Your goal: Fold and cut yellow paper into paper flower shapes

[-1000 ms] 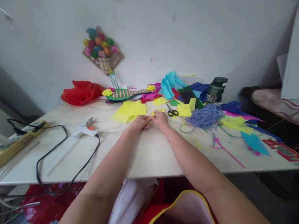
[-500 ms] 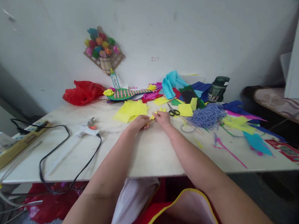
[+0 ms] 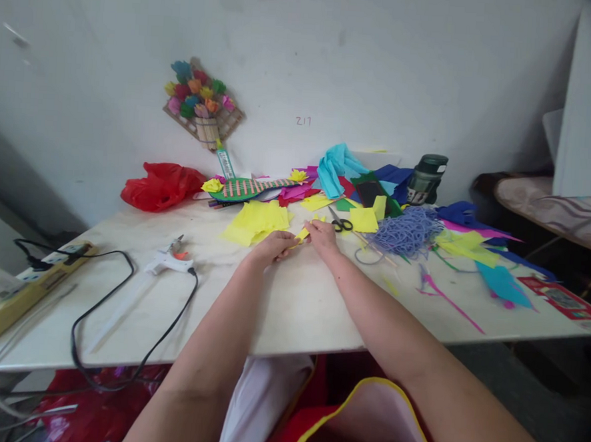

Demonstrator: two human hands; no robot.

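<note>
1. Both hands meet at the middle of the table (image 3: 295, 301), just in front of the black-handled scissors (image 3: 341, 222)
2. The left hand (image 3: 272, 245) rests low on the tabletop, fingers curled in and pressed on the near end of a small yellow paper strip (image 3: 302, 234)
3. The right hand (image 3: 321, 236) pinches the far end of the same strip between thumb and fingertips; the strip spans the short gap between the two hands
4. Change since one second ago: the hands then sat closed together over the strip and hid most of it; they now stand slightly apart, and the strip shows between them, tilted up toward the scissors. Judgement: the piece is being drawn out or folded, not released
5. The stack of yellow paper sheets (image 3: 256, 221) lies just left of the scissors, touching neither hand
6. The tangle of purple cord (image 3: 408, 229) lies right of the scissors; a dark green bottle (image 3: 425, 179) stands behind the cord by the wall
7. The white glue gun (image 3: 169, 260) lies well left of the scissors, its black cable looping toward a power strip (image 3: 25, 291)
8. Readable writing: the wall (image 3: 385, 66) above the scissors bears a small handwritten mark "Z17". Labels on the bottle and on the red card (image 3: 561, 298) at the table's right end are too small to read
</note>
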